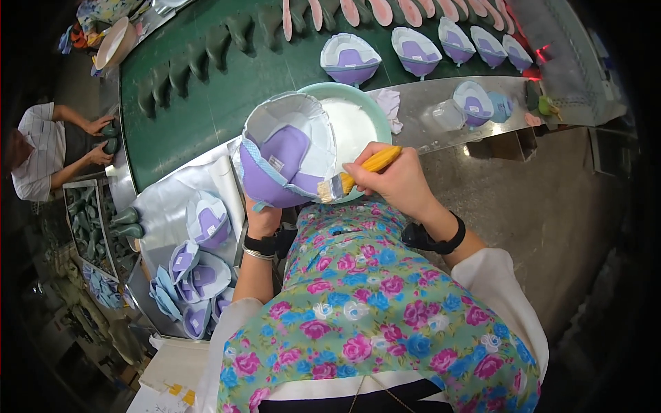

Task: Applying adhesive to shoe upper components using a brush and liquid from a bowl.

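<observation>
My left hand [263,220] grips a purple and pale-blue shoe upper [284,151] from below, its open inside facing up. In my right hand [403,180] is a flat paintbrush [380,160] with a yellow handle. Its pale bristles meet the upper's white edge at the lower right. Just beyond the upper, and partly hidden by it, stands a light-green basin [381,113] with white liquid [352,131] in it. The fingers of my left hand are mostly hidden under the upper.
A green conveyor belt [227,93] carries dark shoe lasts [217,45], pink insole-shaped pieces [380,12] and several uppers [350,58]. More uppers [206,275] are heaped at the left. A crumpled cloth [387,107] lies beside the basin. Another person [51,148] handles lasts at far left.
</observation>
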A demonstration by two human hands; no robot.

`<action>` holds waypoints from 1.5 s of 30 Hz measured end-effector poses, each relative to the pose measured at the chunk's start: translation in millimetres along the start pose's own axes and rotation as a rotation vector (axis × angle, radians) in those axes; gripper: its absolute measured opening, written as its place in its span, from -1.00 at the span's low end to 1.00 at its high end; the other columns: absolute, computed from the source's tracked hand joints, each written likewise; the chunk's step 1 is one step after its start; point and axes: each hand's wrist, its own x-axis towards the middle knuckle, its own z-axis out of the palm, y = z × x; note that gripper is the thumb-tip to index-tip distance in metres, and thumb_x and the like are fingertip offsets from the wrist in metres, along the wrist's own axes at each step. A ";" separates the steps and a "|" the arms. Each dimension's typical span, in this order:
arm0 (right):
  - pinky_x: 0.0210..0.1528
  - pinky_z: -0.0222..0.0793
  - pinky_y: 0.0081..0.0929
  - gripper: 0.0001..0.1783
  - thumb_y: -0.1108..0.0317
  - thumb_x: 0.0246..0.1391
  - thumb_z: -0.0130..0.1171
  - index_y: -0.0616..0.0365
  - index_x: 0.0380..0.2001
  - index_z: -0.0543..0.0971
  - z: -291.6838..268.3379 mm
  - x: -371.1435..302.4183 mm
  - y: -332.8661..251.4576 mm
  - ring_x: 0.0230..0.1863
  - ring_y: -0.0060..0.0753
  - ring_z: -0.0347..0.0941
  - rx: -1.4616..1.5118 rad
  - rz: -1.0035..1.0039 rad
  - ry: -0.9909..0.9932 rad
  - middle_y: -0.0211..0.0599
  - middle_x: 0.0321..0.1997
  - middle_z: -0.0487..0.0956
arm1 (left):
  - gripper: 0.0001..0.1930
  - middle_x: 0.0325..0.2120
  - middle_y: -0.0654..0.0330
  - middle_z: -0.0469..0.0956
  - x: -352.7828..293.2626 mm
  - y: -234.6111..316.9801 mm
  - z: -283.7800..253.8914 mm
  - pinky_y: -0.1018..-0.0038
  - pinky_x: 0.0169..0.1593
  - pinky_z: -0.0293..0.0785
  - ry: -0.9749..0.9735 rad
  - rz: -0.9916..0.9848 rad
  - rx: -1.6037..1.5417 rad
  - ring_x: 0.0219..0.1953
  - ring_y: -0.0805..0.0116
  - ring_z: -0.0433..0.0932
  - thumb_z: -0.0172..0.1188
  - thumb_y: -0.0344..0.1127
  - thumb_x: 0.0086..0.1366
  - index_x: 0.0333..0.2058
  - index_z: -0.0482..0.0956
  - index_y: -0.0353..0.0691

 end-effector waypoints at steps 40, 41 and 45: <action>-0.26 0.40 -0.47 -0.68 0.19 0.00 0.17 0.21 -0.25 0.57 62.6 156.6 -34.9 -0.34 -0.27 0.54 -0.636 -0.580 -0.403 -0.13 -0.36 0.60 | -0.50 0.01 0.18 0.30 78.8 39.6 -34.9 0.41 0.13 0.20 0.059 0.139 0.109 0.06 0.40 0.28 0.00 -0.39 0.26 0.16 0.10 -0.16; -0.29 0.40 -0.44 -0.58 0.09 -0.13 0.26 0.21 -0.28 0.58 77.5 165.3 -34.8 -0.36 -0.17 0.53 -0.650 -0.595 -0.473 -0.10 -0.40 0.59 | -0.46 0.02 0.17 0.27 89.4 40.1 -35.4 0.41 0.13 0.19 0.061 0.235 0.303 0.07 0.39 0.26 -0.01 -0.42 0.26 0.18 0.04 -0.14; -0.32 0.39 -0.38 -0.54 0.08 -0.28 0.31 0.17 -0.31 0.60 105.2 207.9 -19.4 -0.39 -0.15 0.52 -0.734 -0.522 -0.556 -0.14 -0.42 0.58 | -0.33 0.10 0.09 0.20 113.6 51.4 -40.0 0.37 0.17 0.16 0.100 0.263 0.487 0.10 0.31 0.25 0.01 -0.48 0.21 0.24 -0.09 -0.12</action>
